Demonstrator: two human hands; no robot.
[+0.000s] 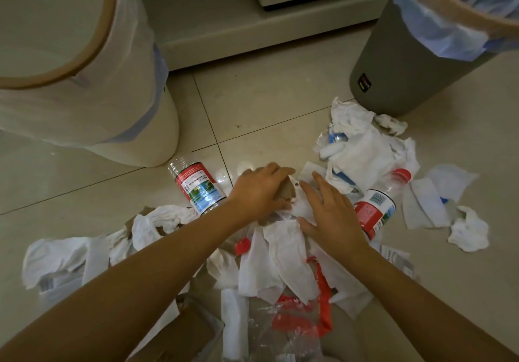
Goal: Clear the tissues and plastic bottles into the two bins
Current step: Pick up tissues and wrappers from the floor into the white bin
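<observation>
Your left hand [259, 190] curls over a brown scrap [286, 191], likely gathering it. Your right hand [330, 211] lies flat with fingers spread on tissues [280, 260] heaped on the floor, with bottles [198, 188] among them, between the white bin [92, 86] and grey bin [398, 61].

Two bare forearms come in from the bottom edge, ending in the left hand [259, 190] and the right hand [332, 215]. No sleeve shows anywhere along either arm. The wrists carry no watch or band, and the fingers carry no ring or glove. The nails look short and plain.
</observation>
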